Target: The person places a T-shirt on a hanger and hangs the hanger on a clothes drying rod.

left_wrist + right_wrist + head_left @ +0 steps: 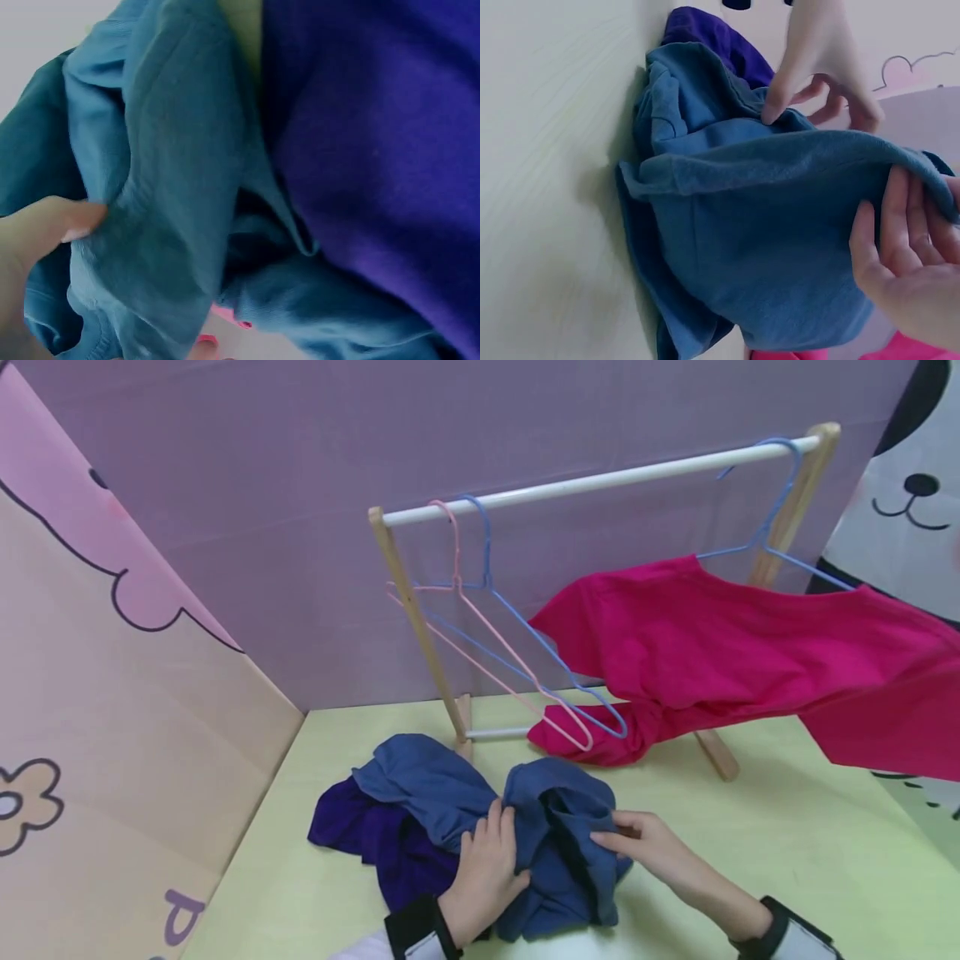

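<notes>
A crumpled blue T-shirt [558,852] lies bunched on the table, partly over a dark purple garment [375,827]. My left hand [486,870] holds a fold near the blue shirt's middle; in the left wrist view its thumb [75,219] presses the cloth, with a fingertip showing below. On the shirt's right side, my right hand [660,852] pinches a raised edge. In the right wrist view that hand [919,259] has several fingers under the lifted layer, and the cloth hides part of the grip. The purple garment's shape is hidden by its folds.
Behind the clothes stands a wooden rack with a white rail [600,485]. A pink hanger [517,656] and a blue hanger [555,652] hang at its left. At the right, another blue hanger [780,502] carries a bright pink T-shirt [735,652], whose lower part reaches the table [750,860].
</notes>
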`<state>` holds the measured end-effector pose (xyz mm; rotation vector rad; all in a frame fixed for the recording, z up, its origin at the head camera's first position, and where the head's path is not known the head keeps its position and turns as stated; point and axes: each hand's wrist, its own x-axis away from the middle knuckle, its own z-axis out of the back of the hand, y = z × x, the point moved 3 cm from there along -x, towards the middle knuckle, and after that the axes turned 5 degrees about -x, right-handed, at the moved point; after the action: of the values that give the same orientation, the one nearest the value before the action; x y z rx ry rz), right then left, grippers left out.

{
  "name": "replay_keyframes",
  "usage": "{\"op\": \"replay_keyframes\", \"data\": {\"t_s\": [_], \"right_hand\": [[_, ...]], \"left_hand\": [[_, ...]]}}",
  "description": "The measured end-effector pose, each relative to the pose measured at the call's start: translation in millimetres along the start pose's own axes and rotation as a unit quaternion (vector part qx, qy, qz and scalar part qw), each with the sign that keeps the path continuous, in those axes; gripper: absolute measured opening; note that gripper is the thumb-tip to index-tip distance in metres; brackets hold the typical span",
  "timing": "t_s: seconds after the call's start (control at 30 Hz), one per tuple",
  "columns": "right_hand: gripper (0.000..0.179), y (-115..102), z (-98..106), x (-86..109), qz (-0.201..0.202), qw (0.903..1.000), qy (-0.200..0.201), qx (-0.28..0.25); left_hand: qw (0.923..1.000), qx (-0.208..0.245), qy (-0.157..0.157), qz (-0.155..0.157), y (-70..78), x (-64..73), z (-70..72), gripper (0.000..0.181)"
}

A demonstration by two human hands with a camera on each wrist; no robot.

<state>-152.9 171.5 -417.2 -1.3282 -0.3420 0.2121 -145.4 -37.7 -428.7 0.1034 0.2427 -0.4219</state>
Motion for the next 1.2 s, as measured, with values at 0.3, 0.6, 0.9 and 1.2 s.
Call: {"op": "replay_keyframes", "data": {"t_s": [0.3, 0.6, 0.9, 1.2], "right_hand": [[0.026, 1, 17, 6.9, -0.009, 0.9978, -0.018, -0.063], [0.037, -8, 45, 13.2, 0.012, 0.9981, 0.001, -0.060], [0.034, -30, 71, 18.6, 0.034, 0.9982, 0.021, -0.044], [0.033, -48, 90, 26.1, 0.000, 0.9893, 0.125, 0.075]], "left_hand": [[0.9968, 0.000, 0.069, -0.041, -14.8, -3.9, 0.8, 0.036], [0.9552, 0.293, -0.045, -0.009, -54.5, -15.5, 28.6, 0.016], [0.8283, 0.536, -0.133, 0.095, -80.1, -21.7, 58.7, 0.018], [0.8409, 0.520, -0.122, 0.087, -74.6, -28.2, 73.6, 0.016]]}}
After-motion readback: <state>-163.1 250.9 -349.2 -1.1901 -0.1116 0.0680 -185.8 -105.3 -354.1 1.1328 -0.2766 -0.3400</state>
